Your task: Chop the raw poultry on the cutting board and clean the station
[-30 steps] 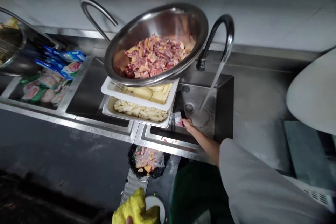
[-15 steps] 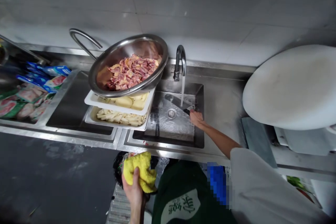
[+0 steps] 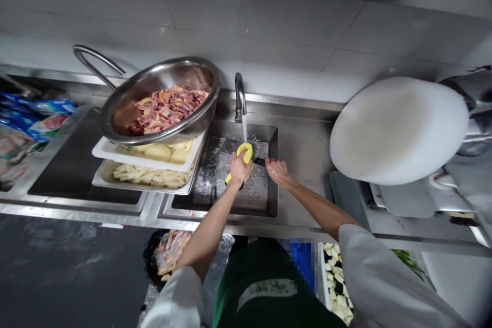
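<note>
Over the right-hand sink (image 3: 272, 197), my left hand (image 3: 240, 168) is closed round a yellow cloth (image 3: 246, 149). The cloth is beneath the stream of water from the curved faucet (image 3: 239, 93). My right hand (image 3: 277, 170) grips the black handle of a knife (image 3: 260, 162), close to the sink's right wall. The knife's blade is hidden behind the cloth and my left hand; I cannot tell whether the cloth is wrapped round it.
A steel bowl of cut meat (image 3: 169, 107) leans atop stacked trays of pale sliced vegetables (image 3: 154, 175), overlapping the sink's left side. A large round white board (image 3: 397, 130) stands at right. Packaged meat (image 3: 34, 123) lies far left; a bin (image 3: 154, 266) stands below.
My left hand has brought the yellow cloth up from below the counter edge into the sink, onto the knife's blade area. My right hand still grips the knife. The view has shifted right.
</note>
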`<action>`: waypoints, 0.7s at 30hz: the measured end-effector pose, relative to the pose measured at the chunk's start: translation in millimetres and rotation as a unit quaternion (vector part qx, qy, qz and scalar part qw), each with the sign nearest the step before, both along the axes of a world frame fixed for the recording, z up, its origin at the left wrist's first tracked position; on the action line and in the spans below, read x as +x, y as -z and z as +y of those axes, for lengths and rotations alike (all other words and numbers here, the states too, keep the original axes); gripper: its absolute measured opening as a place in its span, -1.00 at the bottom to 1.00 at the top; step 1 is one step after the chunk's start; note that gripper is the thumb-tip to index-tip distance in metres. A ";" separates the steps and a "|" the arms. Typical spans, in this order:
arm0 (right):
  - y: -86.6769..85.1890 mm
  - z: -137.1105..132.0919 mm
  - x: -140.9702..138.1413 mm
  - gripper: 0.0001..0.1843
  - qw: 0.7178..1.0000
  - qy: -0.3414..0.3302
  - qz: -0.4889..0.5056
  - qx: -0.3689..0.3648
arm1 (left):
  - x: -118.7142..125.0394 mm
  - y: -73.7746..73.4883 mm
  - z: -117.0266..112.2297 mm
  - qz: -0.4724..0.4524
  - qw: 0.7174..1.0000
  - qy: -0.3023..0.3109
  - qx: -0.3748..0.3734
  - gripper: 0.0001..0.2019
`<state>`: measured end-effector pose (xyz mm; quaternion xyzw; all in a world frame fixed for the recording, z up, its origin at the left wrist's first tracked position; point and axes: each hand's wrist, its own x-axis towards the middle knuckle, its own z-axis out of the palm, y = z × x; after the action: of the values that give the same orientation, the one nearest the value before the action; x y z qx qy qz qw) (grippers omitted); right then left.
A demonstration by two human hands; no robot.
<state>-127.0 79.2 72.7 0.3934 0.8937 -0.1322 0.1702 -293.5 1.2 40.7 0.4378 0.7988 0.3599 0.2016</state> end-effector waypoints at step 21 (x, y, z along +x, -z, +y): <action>0.3 20.2 78.6 -0.81 0.983 0.124 0.093 -0.104 | -81.6 34.1 -41.0 0.027 0.985 -0.170 0.011 -0.59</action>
<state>-48.4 99.4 72.3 0.4671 0.8316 -0.2801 0.1090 -375.2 -39.8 6.6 0.3076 0.8626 0.3860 0.1109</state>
